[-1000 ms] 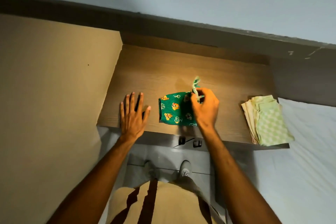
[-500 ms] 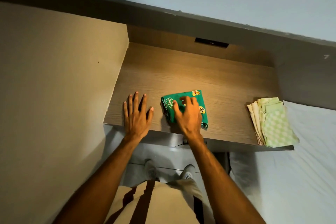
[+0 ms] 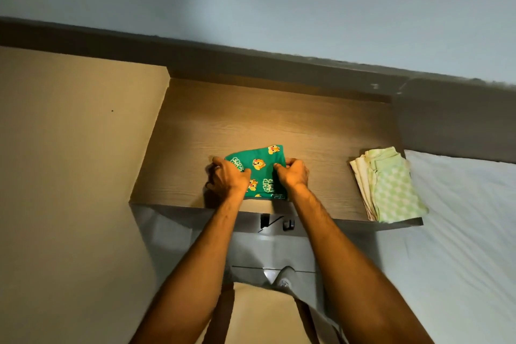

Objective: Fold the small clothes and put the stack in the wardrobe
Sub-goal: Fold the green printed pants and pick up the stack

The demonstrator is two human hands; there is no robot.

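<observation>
A small green garment (image 3: pixel 261 169) printed with yellow cartoon figures lies folded on the wooden desk (image 3: pixel 279 123), near its front edge. My left hand (image 3: pixel 227 179) grips the garment's left edge with curled fingers. My right hand (image 3: pixel 293 173) pinches its right edge. A folded stack of pale green and cream clothes (image 3: pixel 388 184) rests at the desk's right end, apart from both hands.
A tall beige panel (image 3: pixel 72 176) stands against the desk's left side. A bed with a white sheet (image 3: pixel 460 232) adjoins the right. A dark ledge runs behind the desk under the pale wall. My legs and feet show below the desk edge.
My left hand left the bare desk and took the garment's left edge. My right hand shifted from pressing flat on top to gripping the right edge.
</observation>
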